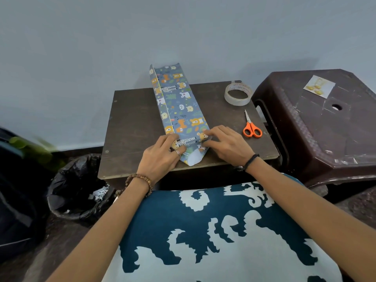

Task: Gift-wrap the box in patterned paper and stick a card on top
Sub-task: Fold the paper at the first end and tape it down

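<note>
A long narrow box wrapped in blue animal-patterned paper [179, 102] lies lengthwise on the small dark table [132, 123], its far end reaching the wall. My left hand [162, 153] presses down on the paper at the near end, fingers laid over the left side. On the right side of that same end, my right hand [225, 143] pinches a fold of paper between thumb and fingertips. Loose paper sticks out past my hands toward the table's front edge. A small card [319, 86] with yellow shapes lies on the brown plastic stool [325, 127] at the right.
A roll of clear tape [238, 93] and orange-handled scissors [251, 126] lie on the table's right part. A bin lined with a black bag [77, 192] stands at the lower left. A blue and white patterned cushion [213, 231] lies on my lap.
</note>
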